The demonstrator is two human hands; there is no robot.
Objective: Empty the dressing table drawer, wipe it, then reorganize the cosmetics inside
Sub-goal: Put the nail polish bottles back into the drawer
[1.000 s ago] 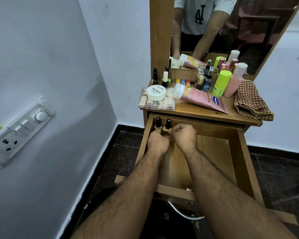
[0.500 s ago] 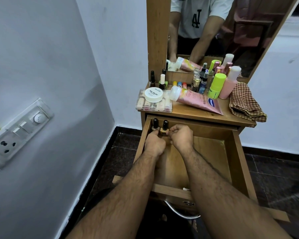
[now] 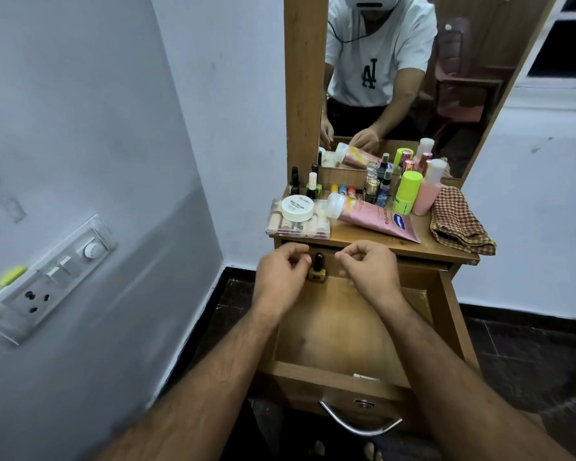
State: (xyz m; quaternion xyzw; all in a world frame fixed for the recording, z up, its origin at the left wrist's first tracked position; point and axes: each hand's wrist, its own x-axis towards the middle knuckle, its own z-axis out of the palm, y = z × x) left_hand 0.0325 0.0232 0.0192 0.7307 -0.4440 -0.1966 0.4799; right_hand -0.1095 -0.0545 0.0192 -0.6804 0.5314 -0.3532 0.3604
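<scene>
The wooden drawer [image 3: 340, 327] is pulled out and its floor is mostly bare. One small nail polish bottle [image 3: 317, 269] with a black cap stands upright at the back left. My left hand [image 3: 281, 277] hovers just left of it with fingers loosely curled, holding nothing and covering the corner behind it. To the right of the bottle, my right hand [image 3: 366, 271] is also loosely curled with nothing in it. More cosmetics stand on the table top [image 3: 363, 239]: a clear box of tubes [image 3: 298, 226], a white jar [image 3: 297, 207], a pink tube [image 3: 376, 217].
A green bottle [image 3: 408, 191], a pink bottle [image 3: 428, 191] and several small bottles crowd the back by the mirror [image 3: 413, 94]. A checked cloth [image 3: 459, 222] lies at the right edge. The wall with a switch panel [image 3: 47, 277] is close on the left. The drawer's metal handle [image 3: 356, 424] is nearest me.
Both hands were pressed together around the bottles at the drawer's back left; they have lifted and drawn apart, leaving one bottle standing between them. The view has tilted upward.
</scene>
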